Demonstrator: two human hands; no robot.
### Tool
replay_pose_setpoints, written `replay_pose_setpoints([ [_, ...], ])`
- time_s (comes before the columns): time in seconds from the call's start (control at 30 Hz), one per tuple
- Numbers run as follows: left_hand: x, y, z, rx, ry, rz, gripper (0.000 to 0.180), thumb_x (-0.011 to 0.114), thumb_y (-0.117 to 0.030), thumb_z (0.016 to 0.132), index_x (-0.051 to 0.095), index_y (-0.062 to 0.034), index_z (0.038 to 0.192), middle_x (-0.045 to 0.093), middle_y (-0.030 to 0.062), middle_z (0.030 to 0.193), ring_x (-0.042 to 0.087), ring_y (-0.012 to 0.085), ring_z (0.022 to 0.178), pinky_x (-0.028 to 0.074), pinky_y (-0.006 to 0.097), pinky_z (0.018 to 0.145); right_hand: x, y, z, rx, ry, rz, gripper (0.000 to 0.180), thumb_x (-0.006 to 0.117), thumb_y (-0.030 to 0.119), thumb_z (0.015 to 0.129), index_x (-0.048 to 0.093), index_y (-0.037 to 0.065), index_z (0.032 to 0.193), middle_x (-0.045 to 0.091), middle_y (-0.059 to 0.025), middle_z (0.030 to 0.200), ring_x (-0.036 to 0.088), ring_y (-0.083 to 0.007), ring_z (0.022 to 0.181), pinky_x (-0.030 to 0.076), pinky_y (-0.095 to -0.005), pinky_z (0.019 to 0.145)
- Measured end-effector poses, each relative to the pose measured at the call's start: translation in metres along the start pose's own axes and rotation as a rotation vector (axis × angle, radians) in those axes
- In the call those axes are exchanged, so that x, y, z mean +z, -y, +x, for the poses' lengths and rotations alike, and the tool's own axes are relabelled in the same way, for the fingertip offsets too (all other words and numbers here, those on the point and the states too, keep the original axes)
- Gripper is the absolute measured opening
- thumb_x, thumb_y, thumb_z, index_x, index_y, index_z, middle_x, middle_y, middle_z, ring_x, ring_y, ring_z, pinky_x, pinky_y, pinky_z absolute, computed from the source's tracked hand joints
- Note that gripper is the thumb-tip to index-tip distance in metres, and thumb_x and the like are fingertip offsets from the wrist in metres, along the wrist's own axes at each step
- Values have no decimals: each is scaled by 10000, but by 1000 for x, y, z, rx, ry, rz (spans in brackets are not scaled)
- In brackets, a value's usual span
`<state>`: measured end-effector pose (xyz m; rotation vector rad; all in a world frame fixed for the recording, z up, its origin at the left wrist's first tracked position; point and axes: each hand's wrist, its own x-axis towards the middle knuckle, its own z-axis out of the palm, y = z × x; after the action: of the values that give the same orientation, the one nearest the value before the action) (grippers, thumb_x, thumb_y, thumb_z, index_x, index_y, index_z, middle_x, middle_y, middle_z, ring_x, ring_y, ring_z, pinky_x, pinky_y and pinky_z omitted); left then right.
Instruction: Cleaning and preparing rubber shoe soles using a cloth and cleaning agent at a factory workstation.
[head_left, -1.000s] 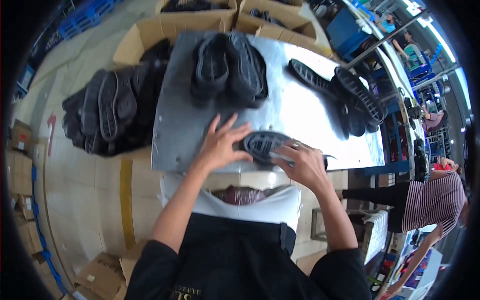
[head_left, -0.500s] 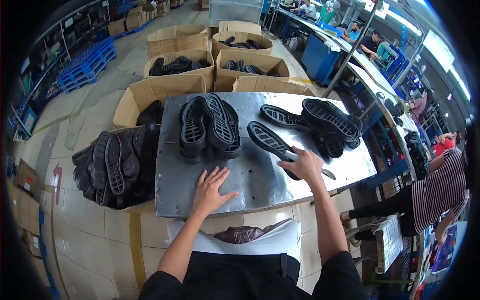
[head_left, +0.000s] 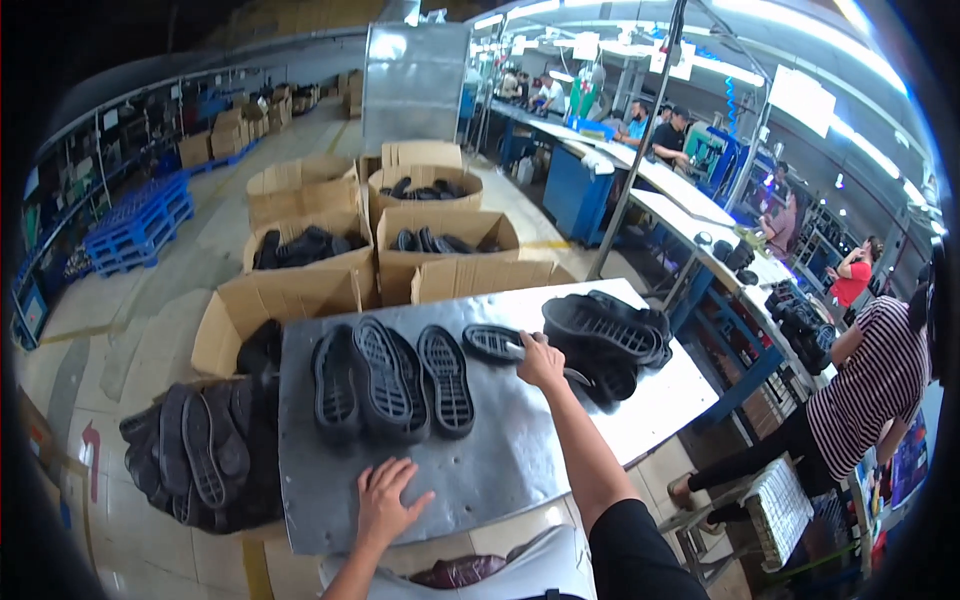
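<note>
My right hand (head_left: 541,362) is closed round a knife, its curved metal blade (head_left: 577,376) showing beside the palm. Those fingers also reach the near end of a black shoe sole (head_left: 490,342) lying on the metal-topped table. Spread flat near the table's front edge, my left hand (head_left: 388,502) holds nothing. Ahead of it stand a single sole (head_left: 336,385), a leaning pair of soles (head_left: 382,372) and another sole (head_left: 445,382), all black with gridded insides. To the right of my right hand is a heap of soles (head_left: 610,335), partly overlapping.
The table (head_left: 480,470) has a carton of soles (head_left: 200,440) at its left. Open cartons (head_left: 445,245) with more soles stand beyond it. Along the right runs a workbench (head_left: 700,205) with people seated. A person in a striped shirt (head_left: 865,365) is beside a stool (head_left: 775,505).
One sole, earlier by my right hand, now lies to the left beside the pair. My right hand has moved to another sole farther back. The view has tilted up.
</note>
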<state>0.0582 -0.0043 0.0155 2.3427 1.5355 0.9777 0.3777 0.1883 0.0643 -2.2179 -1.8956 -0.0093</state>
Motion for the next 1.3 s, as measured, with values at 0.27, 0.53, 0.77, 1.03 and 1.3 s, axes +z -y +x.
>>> replay_pose_setpoints([
  [0.27, -3, -7, 1, 0, 7, -12, 499, 745, -410, 687, 655, -91, 1060, 593, 38, 1163, 513, 218, 1134, 292, 420, 1004, 12, -31, 21, -72, 114, -72, 847, 735, 277, 588, 410, 179, 1364, 495, -127, 1327, 580, -279, 1112, 500, -404, 861],
  [0.53, -12, -12, 7, -23, 59, -78, 451, 733, -328, 682, 641, -75, 1044, 588, 50, 1158, 507, 232, 1129, 301, 424, 1001, -16, -9, -12, -111, 177, 48, 673, 812, 384, 529, 628, 103, 1112, 650, -133, 1044, 621, -300, 996, 506, -398, 821],
  [0.77, -5, -10, 7, 8, 14, -49, 455, 741, -258, 670, 625, -54, 1061, 583, 74, 1162, 501, 256, 1132, 304, 418, 1007, -48, -29, -51, -39, -149, 734, 787, 840, 430, 578, 585, -18, 1173, 655, -162, 1023, 637, -270, 945, 473, -340, 859],
  [1.03, -2, -8, 1, -1, 25, -43, 439, 723, -259, 710, 623, -55, 1086, 580, 86, 1191, 495, 267, 1156, 298, 420, 1027, -109, -30, -51, 159, 108, 1610, 470, 785, 325, 746, 630, 20, 1069, 604, 17, 739, 468, -51, 497, 355, -209, 458],
  [1.3, -1, -11, 1, -30, 52, -46, 438, 704, -270, 745, 616, -52, 1115, 561, 104, 1241, 465, 286, 1213, 258, 455, 1076, -89, 23, -161, 248, -232, 364, 668, 755, 628, 552, 696, 33, 850, 671, -192, 753, 668, -334, 748, 512, -406, 657],
])
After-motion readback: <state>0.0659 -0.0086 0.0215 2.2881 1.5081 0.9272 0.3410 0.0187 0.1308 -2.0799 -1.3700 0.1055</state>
